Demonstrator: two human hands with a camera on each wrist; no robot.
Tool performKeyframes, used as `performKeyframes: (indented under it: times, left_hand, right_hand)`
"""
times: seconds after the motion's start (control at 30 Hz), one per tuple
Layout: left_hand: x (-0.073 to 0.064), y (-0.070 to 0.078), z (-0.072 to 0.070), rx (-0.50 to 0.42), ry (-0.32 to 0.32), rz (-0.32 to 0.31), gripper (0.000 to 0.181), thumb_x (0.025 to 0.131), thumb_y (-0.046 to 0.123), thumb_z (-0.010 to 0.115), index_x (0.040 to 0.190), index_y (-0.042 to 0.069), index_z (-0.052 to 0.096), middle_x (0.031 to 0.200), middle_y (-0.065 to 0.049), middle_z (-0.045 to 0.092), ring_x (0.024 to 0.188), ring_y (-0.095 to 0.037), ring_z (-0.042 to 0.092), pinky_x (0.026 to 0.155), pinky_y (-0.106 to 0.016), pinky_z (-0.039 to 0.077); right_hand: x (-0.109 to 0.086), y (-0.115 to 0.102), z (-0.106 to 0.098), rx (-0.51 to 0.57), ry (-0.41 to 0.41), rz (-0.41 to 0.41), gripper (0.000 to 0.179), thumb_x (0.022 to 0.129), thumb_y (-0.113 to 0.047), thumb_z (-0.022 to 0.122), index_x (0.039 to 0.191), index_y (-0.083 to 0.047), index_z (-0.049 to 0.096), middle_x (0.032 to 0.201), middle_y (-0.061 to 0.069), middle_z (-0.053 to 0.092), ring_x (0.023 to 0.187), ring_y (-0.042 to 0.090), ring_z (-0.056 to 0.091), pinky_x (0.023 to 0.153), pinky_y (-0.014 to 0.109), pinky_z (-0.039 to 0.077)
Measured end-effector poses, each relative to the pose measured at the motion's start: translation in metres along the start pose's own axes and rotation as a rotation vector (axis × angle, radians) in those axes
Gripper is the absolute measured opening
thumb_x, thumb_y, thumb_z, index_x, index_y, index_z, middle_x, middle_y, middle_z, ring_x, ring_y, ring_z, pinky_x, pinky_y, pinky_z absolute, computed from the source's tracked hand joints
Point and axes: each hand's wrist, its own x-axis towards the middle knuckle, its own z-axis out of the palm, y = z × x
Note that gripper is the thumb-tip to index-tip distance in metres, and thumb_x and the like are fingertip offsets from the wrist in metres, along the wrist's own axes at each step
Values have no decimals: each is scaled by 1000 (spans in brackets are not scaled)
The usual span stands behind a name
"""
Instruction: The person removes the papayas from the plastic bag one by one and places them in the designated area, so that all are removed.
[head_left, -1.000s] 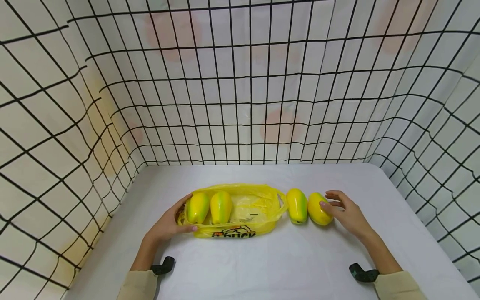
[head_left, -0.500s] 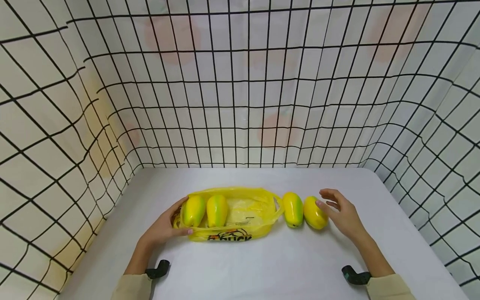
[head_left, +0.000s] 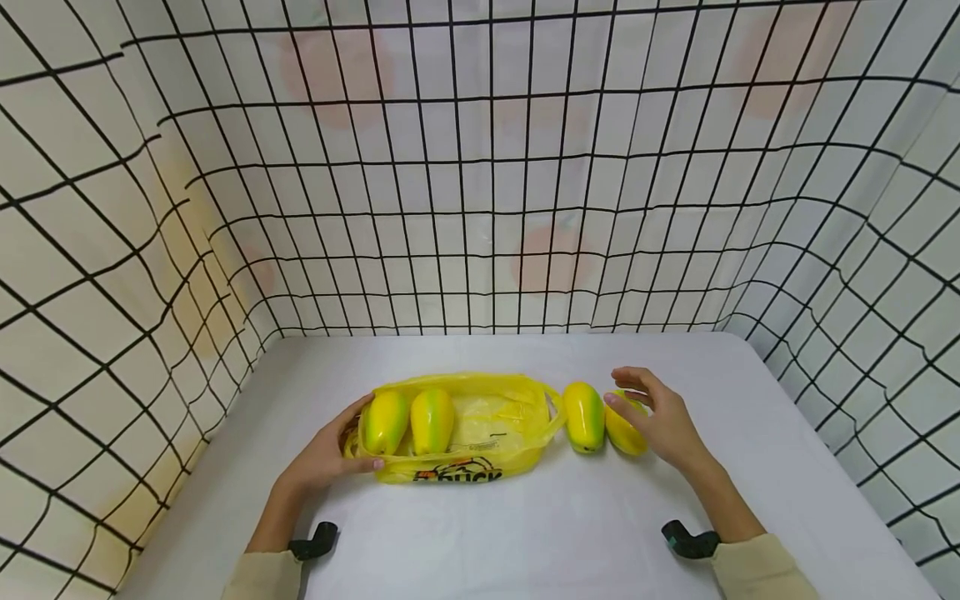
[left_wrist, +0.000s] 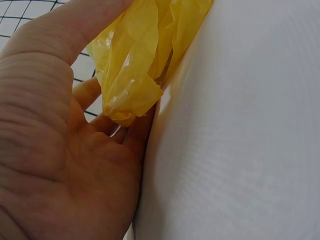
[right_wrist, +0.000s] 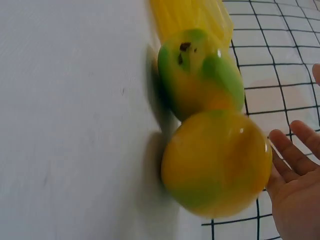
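A yellow plastic bag (head_left: 495, 429) lies with its mouth spread, dark lettering on its near side. Inside its left part are two yellow-green mango-like fruits, one left (head_left: 387, 422) and one right (head_left: 432, 421). My left hand (head_left: 326, 454) holds the bag's left end, thumb in front and fingers behind; crumpled plastic (left_wrist: 132, 65) shows between them. Right of the bag lie two more such fruits side by side, a nearer-to-bag one (head_left: 583, 417) and an outer one (head_left: 624, 432). My right hand (head_left: 663, 421), fingers spread and loosely bent, hovers over the outer fruit, partly covering it.
A white cloth covers the table (head_left: 525, 533). Walls with a black grid (head_left: 491, 208) enclose the back and both sides. Dark wrist mounts (head_left: 315, 542) sit at the sleeves.
My right hand has shifted left, from beside the outer fruit to over it. The left hand stays on the bag. The whole view has shifted slightly.
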Motion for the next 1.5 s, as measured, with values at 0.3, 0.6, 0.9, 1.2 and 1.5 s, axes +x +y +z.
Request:
performKeyframes:
  times: [0.3,0.6,0.9,1.2,1.5]
  left_hand:
    - [0,-2,0,5,2,17,108,66,44,87,152,40,22,161,-2,24,147,-34,23,114,-67,20]
    - [3,-2,2,22,10,10,107,66,46,86,152,41,22,161,-3,24,146,-35,24,114,-67,21]
    - [2,-2,3,29,12,6,107,66,47,86,151,43,21,160,-2,25,146,-34,26,114,-66,23]
    - [2,-3,0,37,17,15,106,67,46,85,152,41,22,161,-3,24,146,-35,25,114,-67,22]
    - [1,-1,1,21,18,7,107,65,46,86,151,42,23,160,-2,26,145,-33,27,114,-66,23]
  right_hand:
    - [9,-18,20,40,-45,-35,53,92,-46,63,135,-18,50,135,4,54,125,28,54,104,47,46]
    - [14,-39,37,91,-106,-22,54,90,-50,64,135,-25,49,134,1,56,122,24,57,100,42,51]
    - [22,-49,61,156,-165,4,53,87,-51,67,133,-30,50,135,-1,55,121,23,59,95,30,54]
    - [28,-67,84,222,-261,16,59,87,-50,68,137,-27,47,144,9,49,126,30,56,101,41,50]
    - [30,-81,110,191,-305,24,69,85,-56,67,142,-22,46,146,6,48,124,26,57,101,43,50]
